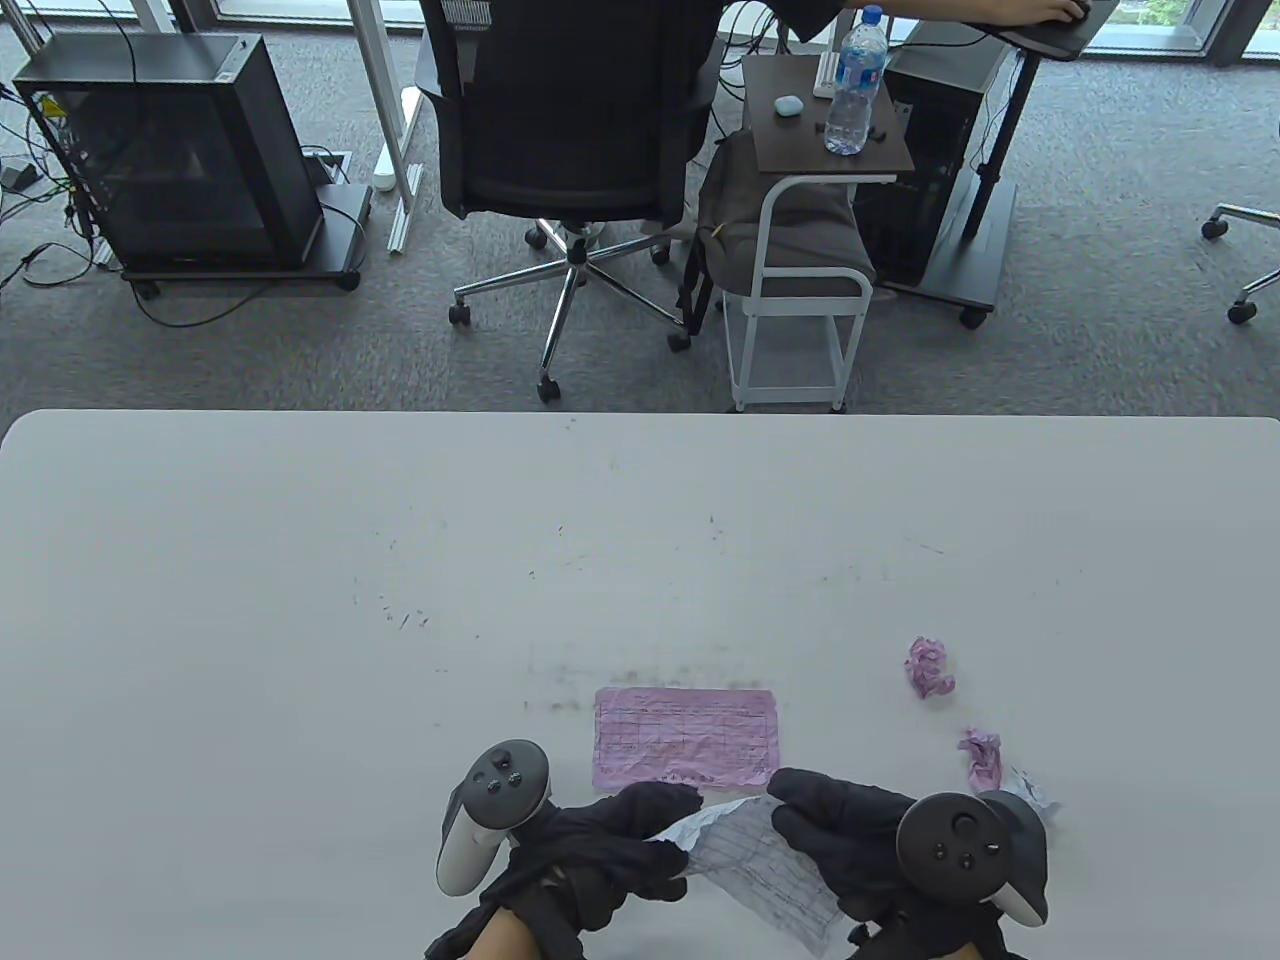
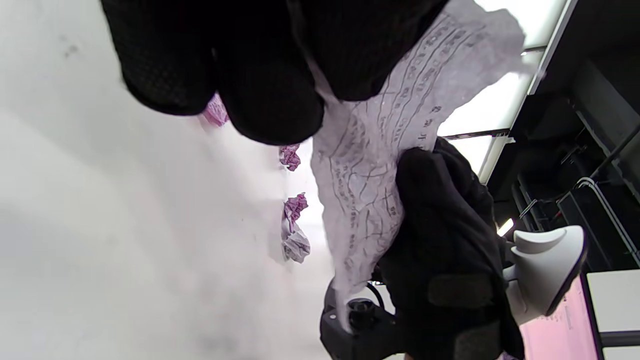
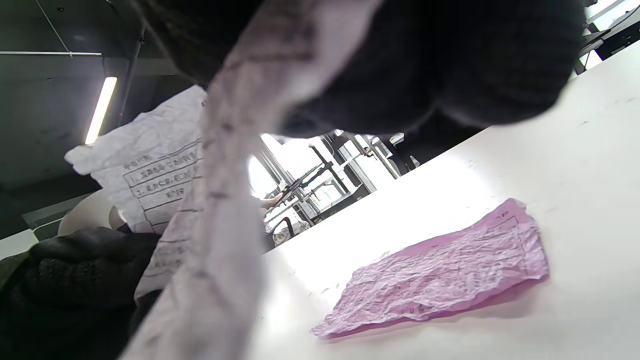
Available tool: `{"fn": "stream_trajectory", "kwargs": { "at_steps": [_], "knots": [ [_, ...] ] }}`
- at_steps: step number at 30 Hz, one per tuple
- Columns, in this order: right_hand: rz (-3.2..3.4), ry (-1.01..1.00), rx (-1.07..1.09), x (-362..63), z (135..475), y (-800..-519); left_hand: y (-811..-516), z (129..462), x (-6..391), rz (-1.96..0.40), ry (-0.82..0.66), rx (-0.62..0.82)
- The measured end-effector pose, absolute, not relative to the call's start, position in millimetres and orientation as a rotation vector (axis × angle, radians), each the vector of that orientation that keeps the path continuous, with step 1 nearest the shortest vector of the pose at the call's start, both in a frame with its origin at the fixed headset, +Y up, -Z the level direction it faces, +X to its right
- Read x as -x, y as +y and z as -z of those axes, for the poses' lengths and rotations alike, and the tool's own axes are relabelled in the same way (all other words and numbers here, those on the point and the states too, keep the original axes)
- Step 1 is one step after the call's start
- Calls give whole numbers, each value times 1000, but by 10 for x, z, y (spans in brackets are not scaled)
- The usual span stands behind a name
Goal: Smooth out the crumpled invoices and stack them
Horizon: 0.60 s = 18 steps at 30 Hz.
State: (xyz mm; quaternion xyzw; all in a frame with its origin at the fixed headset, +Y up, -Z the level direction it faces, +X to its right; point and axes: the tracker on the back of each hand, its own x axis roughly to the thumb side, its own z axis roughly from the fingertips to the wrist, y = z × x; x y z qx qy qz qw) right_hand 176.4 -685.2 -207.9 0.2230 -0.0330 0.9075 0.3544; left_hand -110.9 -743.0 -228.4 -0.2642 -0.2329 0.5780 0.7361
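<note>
A wrinkled white invoice is held up just above the table's near edge, stretched between both hands. My left hand pinches its left edge, my right hand grips its right side. Just beyond the hands, a flattened pink invoice lies on the white table. To the right lie two crumpled pink balls and a crumpled white one.
Beyond the table's far edge stand an office chair, a small white side cart with a water bottle, and a computer case on a wheeled stand. A person's arm reaches a desk at top right.
</note>
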Motion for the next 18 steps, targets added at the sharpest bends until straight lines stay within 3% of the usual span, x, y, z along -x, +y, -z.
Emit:
{"fn": "stream_trajectory", "kwargs": {
  "at_steps": [11, 15, 18],
  "knots": [
    [-2392, 62, -567, -1758, 2125, -6929, -7211, 2272, 1194, -924, -547, 385],
    [-2400, 144, -580, -1713, 2136, -6994, -7147, 2253, 1352, -836, -475, 174],
    [-2433, 175, -633, -1605, 2120, -7016, -7107, 2227, 1322, -827, -520, 139]
  ]
}}
